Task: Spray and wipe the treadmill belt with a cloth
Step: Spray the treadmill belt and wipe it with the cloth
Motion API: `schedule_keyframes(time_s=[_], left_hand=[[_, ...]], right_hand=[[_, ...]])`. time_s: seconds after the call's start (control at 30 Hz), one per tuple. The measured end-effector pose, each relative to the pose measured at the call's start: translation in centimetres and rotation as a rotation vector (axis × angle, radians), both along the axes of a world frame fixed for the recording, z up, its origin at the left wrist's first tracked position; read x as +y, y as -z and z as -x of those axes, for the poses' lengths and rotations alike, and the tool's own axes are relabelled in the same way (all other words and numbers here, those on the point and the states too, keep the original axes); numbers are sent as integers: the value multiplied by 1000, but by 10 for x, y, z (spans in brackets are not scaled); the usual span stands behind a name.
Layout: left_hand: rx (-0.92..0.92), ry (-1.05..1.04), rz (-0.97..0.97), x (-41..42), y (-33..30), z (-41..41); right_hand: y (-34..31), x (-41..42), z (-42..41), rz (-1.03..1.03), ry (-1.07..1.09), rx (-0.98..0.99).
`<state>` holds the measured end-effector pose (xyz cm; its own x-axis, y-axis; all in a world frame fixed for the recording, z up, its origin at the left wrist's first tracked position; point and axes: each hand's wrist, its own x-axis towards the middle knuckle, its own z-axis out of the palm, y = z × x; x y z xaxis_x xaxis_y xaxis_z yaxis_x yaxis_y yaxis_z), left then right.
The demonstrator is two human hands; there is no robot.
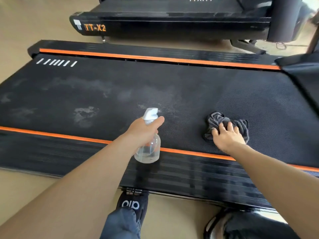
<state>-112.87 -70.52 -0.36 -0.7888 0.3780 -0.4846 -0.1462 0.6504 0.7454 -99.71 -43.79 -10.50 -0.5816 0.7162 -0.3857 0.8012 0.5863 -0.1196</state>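
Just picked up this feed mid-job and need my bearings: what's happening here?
A person is cleaning a treadmill belt. The left hand grips a clear spray bottle with a white nozzle, held above the belt's near edge and pointed across the belt. The right hand rests with fingers spread on a crumpled dark cloth lying on the belt. Pale smudges mark the belt's left part; the part around the cloth looks darker. A second treadmill stands behind.

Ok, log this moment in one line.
left hand: grips spray bottle | right hand: flat on cloth | treadmill belt: smudges visible left
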Motion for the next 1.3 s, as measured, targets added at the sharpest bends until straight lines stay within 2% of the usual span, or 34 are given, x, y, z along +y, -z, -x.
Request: schedule_keyframes(time_s=[0.2, 0.37, 0.47, 0.6, 0.77, 0.9, 1.07, 1.23, 1.3], left_hand=[[-5, -33, 41, -2, 7, 5], [-29, -6, 95, -9, 10, 9], [-42, 12, 103, -13, 10, 14], [-60, 73, 172, -18, 8, 17], [-76, 210, 306, -29, 0, 17], [95, 69, 119, -37, 10, 17], [372, -296, -118, -39, 40, 26], [460, -335, -157, -41, 82, 39], [500, -329, -169, -35, 95, 46]], right_hand=[[-1, -7, 5, -9, -33, 59], [17, -45, 39, 41, -446, 128], [10, -66, 42, 68, -504, 114], [1, -51, 25, 59, -645, 83], [-3, -38, -8, 63, -646, 106], [0, -45, -10, 7, -684, 116], [5, -86, 30, 82, -909, 186], [16, -80, 85, -1, -1047, 166], [28, -79, 116, -55, -1019, 178]])
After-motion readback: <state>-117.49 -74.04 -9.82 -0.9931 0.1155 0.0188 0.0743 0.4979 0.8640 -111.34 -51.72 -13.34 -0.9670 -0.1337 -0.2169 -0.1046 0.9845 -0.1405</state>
